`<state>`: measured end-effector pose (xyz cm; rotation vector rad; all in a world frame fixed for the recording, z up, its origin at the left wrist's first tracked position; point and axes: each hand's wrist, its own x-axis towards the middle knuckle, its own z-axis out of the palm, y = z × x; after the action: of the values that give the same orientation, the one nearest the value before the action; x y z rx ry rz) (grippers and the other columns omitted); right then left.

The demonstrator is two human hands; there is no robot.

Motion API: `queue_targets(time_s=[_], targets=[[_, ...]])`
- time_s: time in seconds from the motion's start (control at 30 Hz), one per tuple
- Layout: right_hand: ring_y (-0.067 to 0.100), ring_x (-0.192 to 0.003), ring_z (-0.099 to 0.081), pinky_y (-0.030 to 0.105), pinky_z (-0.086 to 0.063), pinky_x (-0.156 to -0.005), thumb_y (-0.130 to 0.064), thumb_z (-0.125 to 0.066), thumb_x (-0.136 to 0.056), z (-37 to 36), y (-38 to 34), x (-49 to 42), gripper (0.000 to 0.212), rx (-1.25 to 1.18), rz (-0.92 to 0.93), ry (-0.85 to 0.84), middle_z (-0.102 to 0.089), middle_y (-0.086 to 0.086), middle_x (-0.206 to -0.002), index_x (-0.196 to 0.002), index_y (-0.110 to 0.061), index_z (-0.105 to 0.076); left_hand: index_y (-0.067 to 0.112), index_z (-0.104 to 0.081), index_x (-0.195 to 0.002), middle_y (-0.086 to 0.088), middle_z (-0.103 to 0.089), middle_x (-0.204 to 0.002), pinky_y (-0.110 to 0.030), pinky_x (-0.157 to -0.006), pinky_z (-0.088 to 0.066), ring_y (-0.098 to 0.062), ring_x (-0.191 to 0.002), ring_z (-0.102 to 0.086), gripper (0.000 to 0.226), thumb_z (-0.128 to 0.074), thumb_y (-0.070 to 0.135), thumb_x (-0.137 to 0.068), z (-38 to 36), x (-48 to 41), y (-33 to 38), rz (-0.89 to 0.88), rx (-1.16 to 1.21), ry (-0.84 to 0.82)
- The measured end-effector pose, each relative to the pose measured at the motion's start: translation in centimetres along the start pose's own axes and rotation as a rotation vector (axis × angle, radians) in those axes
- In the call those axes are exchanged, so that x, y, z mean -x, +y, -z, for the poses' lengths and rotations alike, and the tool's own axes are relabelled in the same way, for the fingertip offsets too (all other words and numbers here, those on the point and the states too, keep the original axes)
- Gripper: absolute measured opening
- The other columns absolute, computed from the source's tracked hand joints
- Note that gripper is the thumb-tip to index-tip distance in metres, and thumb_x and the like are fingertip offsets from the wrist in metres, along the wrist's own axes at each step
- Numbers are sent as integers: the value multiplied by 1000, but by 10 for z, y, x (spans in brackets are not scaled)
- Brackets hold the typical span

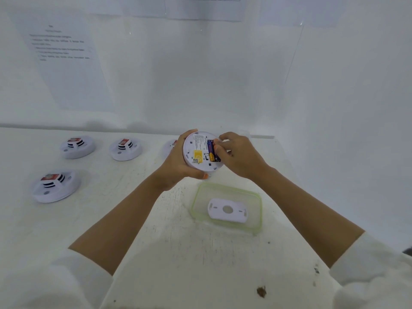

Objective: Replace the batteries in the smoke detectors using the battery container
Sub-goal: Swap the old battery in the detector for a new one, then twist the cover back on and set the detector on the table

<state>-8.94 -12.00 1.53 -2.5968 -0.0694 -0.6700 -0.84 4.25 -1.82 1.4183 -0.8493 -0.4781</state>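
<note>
My left hand point(176, 162) grips a round white smoke detector point(197, 152), held above the table with its back side facing me. Blue and gold batteries point(211, 150) sit in its open compartment. The curled fingers and thumb of my right hand point(236, 152) pinch the batteries at the compartment. Below the hands lies a clear plastic lid with a green rim point(258, 210), and a white detector back cover point(227, 211) rests on it. The battery container itself is hidden from view.
Three smoke detectors stand on the white table at the left point(55, 186), point(77, 147), point(126, 148). Another detector point(170, 144) is partly hidden behind my left hand. A white wall with printed sheets point(66, 63) rises behind the table.
</note>
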Motion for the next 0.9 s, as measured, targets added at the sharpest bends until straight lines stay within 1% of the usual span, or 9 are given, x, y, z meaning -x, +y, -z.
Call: queue_targets(time_s=[0.03,0.1,0.17,0.3,0.4,0.5,0.57,0.67,0.9], targets=[[25,-80,-59,36,-50,-73,-18,-44,-96,1,0,1,33,-35,-8,8,-63,15,-103,-92,1,-71,23,-33,-133,5,-51,-122,-27,-70,-55,-5,-105,-58,108,-81,7,-37,1,2,1,-4,-8,-2],[15,-82,-63,20,-51,-72,-16,-50,-94,4,-2,4,24,-195,-93,16,-66,7,-103,-105,-5,-68,22,-32,-134,2,-50,-125,-26,-72,-55,-6,-109,-57,109,-82,3,-39,4,7,3,-6,-30,-16],[3,-79,-64,9,-50,-69,-13,-60,-88,6,-3,12,30,-410,-199,-18,-64,-4,-102,-118,-12,-59,23,-31,-134,-2,-46,-130,-26,-74,-54,-7,-112,-54,108,-80,-6,-42,6,15,4,14,-50,-33],[12,-90,-65,16,-52,-78,-14,-70,-80,3,-1,36,43,-541,-322,-132,-63,-3,-103,-119,-19,-54,26,-31,-133,6,-46,-128,-23,-75,-54,3,-109,-54,102,-77,-7,-48,7,41,-1,60,-96,-67],[18,-96,-60,29,-49,-90,-17,-75,-76,0,7,55,49,-430,-412,-269,-61,2,-108,-121,-15,-55,23,-29,-137,6,-47,-130,-24,-75,-54,2,-110,-54,105,-77,-7,-48,10,59,-7,97,-91,-69],[12,-102,-49,24,-40,-89,-27,-76,-75,-8,16,73,59,-174,-440,-494,-54,2,-121,-127,-16,-52,25,-28,-135,6,-47,-129,-24,-75,-54,2,-110,-53,106,-77,-8,-48,11,72,-9,110,-88,-80],[13,-111,-43,24,-35,-94,-34,-75,-74,-15,19,81,65,-74,-448,-565,-46,0,-128,-130,-17,-49,27,-28,-135,7,-47,-129,-23,-74,-54,3,-109,-54,105,-76,-9,-49,11,77,-9,116,-84,-86],[19,-127,-35,35,-30,-108,-44,-74,-72,-21,19,82,72,51,-411,-610,-38,2,-135,-133,-16,-46,24,-28,-136,5,-47,-130,-23,-75,-54,2,-110,-54,105,-76,-10,-49,11,81,-10,123,-80,-91],[17,-112,-46,32,-32,-97,-48,-74,-69,-19,13,73,65,215,-332,-661,-46,-2,-124,-124,-20,-51,22,-27,-138,5,-48,-130,-24,-77,-54,0,-111,-54,106,-76,-9,-50,14,79,-11,145,-85,-89]])
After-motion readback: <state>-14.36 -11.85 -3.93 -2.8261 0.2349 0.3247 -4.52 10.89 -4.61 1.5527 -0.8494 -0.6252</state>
